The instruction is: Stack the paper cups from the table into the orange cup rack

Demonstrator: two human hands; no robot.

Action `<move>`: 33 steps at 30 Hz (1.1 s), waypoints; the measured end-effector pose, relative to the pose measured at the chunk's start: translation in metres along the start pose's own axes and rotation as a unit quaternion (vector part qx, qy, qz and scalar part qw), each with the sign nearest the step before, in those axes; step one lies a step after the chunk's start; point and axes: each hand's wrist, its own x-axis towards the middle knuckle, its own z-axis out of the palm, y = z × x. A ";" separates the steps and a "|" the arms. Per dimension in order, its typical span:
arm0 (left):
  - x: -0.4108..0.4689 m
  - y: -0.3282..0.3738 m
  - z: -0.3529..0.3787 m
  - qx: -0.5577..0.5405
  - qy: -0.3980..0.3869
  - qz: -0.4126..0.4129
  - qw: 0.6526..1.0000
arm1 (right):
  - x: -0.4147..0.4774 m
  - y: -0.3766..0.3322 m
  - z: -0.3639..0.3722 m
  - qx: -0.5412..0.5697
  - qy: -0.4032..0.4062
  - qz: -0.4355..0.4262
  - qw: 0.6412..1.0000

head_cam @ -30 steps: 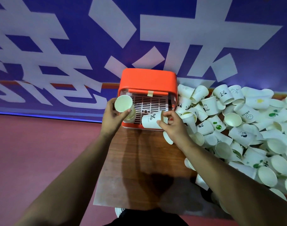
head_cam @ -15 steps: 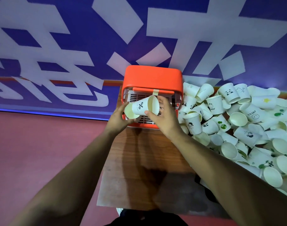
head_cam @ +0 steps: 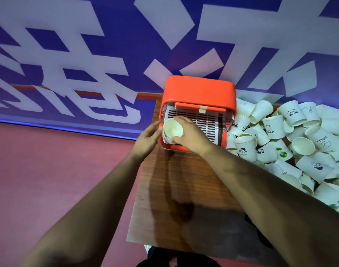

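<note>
The orange cup rack (head_cam: 198,89) stands at the far left end of the wooden table (head_cam: 186,189), its slotted white inside facing me. At the rack's left side a white paper cup (head_cam: 172,129) sits mouth up, on top of other cups. My right hand (head_cam: 189,132) curls round this cup from the right, thumb below its rim and fingers above. My left hand (head_cam: 148,138) lies just left of the cup against the rack's left wall, fingers relaxed, holding nothing. A big heap of loose paper cups (head_cam: 292,143) covers the table's right side.
A blue wall banner (head_cam: 107,54) with large white characters rises right behind the table. Reddish floor (head_cam: 49,180) lies to the left. The table's left edge runs close beside the rack. Bare wood lies between the rack and me.
Both hands brought their cups together and lowered them into the rack's left side. My left hand let go and now rests beside the cup. My right hand stays on it.
</note>
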 end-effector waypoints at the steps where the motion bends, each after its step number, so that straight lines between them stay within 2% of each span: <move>1: 0.002 -0.001 0.000 0.017 -0.016 0.013 1.000 | 0.002 0.002 0.002 0.014 -0.016 0.015 1.000; 5: 0.011 -0.006 0.001 0.096 -0.033 0.043 0.994 | 0.004 0.012 0.010 0.035 -0.013 0.051 0.998; 11: 0.012 -0.008 -0.002 0.143 -0.029 0.045 0.988 | -0.002 0.012 0.017 0.089 0.008 0.076 0.993; 16: -0.018 0.002 0.000 0.112 0.042 0.004 0.993 | -0.039 0.012 0.001 0.061 0.034 0.126 0.990; 18: -0.033 -0.004 0.000 0.122 0.042 0.000 0.992 | -0.069 0.019 -0.009 0.040 0.052 0.135 0.989; 24: -0.058 -0.030 0.027 0.212 -0.053 0.010 0.976 | -0.187 0.059 -0.027 -0.010 0.111 0.220 0.969; 28: -0.069 -0.025 0.074 0.270 -0.147 0.026 0.951 | -0.259 0.088 -0.024 -0.027 0.179 0.269 0.946; 33: -0.088 -0.013 0.137 0.310 -0.227 0.052 0.922 | -0.320 0.120 -0.027 -0.046 0.212 0.334 0.917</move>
